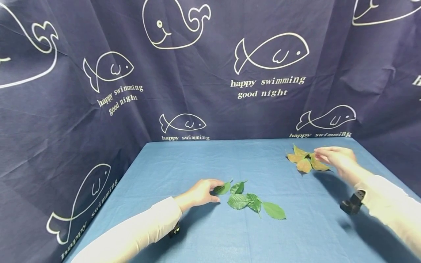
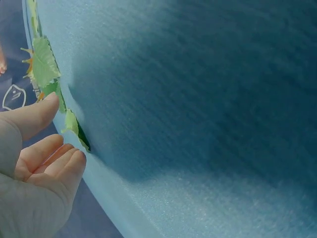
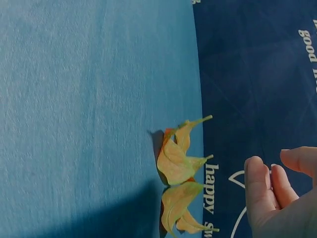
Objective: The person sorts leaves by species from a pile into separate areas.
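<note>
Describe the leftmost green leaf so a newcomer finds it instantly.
On the blue tabletop, skip the yellowish leaves at the back right and find the green leaves near the middle. Go to their left end, beside the left hand. The target leaf is the green one closest to that hand; the others lie farther right.

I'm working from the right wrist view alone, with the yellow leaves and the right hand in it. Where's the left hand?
Observer: The head view shows the left hand at the left end of the leftmost green leaf; whether they touch, I can't tell.
Operator: Is that hand pinched shut?
Observer: No. The left wrist view shows a gap between the tips of its thumb and its fingers.
</note>
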`<act>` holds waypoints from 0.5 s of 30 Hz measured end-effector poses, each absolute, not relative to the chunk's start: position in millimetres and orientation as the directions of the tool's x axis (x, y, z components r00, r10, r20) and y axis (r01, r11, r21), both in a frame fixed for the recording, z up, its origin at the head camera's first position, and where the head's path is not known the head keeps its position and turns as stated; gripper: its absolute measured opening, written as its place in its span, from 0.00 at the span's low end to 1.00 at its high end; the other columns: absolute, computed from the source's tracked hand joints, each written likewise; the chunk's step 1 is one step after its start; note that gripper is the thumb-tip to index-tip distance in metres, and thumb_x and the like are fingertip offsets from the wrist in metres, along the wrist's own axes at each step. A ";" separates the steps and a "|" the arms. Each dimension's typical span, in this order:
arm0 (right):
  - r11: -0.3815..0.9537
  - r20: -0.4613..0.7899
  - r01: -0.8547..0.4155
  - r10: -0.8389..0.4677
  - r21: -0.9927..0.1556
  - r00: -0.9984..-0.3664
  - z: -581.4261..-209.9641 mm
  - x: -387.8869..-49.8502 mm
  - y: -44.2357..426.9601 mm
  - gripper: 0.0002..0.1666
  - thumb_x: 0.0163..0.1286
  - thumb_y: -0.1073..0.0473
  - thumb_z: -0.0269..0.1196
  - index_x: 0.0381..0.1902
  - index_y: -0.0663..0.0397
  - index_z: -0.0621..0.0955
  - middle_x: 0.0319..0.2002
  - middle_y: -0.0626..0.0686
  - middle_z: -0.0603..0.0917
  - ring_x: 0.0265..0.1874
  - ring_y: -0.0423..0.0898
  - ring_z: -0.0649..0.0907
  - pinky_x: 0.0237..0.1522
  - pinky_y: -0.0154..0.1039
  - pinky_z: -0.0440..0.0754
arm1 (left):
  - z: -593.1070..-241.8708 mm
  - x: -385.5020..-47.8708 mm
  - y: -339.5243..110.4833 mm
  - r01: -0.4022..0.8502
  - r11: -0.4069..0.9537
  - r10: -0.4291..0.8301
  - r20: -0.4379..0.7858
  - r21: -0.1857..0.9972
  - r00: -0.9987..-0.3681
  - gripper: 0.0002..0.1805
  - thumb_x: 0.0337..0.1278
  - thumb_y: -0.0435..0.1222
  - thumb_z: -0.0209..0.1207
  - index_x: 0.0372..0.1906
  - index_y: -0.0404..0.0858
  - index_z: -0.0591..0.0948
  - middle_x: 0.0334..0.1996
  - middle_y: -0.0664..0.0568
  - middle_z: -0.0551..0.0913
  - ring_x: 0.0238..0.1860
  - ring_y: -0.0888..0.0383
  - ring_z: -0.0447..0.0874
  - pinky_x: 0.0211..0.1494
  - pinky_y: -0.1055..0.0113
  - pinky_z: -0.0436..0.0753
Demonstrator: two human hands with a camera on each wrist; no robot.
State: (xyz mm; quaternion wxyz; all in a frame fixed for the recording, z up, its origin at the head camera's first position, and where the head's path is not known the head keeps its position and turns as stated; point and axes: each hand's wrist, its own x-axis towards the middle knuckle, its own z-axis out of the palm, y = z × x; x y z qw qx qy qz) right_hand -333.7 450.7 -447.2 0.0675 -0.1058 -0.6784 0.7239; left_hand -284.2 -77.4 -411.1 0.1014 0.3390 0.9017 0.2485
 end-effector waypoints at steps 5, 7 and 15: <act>-0.066 -0.035 0.027 0.115 -0.997 -0.993 -428.1 -314.7 423.9 0.05 0.64 0.61 0.67 0.35 0.47 0.89 0.33 0.45 0.90 0.35 0.42 0.89 0.41 0.33 0.86 | -413.1 -282.0 -77.2 0.562 0.668 0.659 -0.036 0.488 -0.751 0.33 0.50 0.36 0.70 0.64 0.36 0.75 0.63 0.45 0.76 0.61 0.48 0.78 0.65 0.59 0.76; -0.004 -0.024 0.024 0.079 -1.000 -0.997 -410.7 -300.2 404.2 0.05 0.66 0.61 0.65 0.35 0.47 0.88 0.32 0.45 0.89 0.34 0.40 0.89 0.41 0.33 0.86 | -412.9 -281.4 -76.9 0.564 0.666 0.658 -0.028 0.489 -0.752 0.33 0.50 0.36 0.71 0.64 0.36 0.76 0.63 0.45 0.76 0.61 0.47 0.77 0.66 0.58 0.76; 0.122 -0.060 0.065 0.041 -0.990 -0.997 -364.0 -251.0 329.8 0.07 0.69 0.64 0.61 0.34 0.48 0.84 0.26 0.38 0.87 0.30 0.34 0.87 0.41 0.31 0.86 | -411.7 -282.4 -75.2 0.570 0.668 0.659 -0.024 0.478 -0.752 0.33 0.50 0.37 0.71 0.63 0.36 0.76 0.64 0.45 0.76 0.64 0.48 0.75 0.67 0.56 0.74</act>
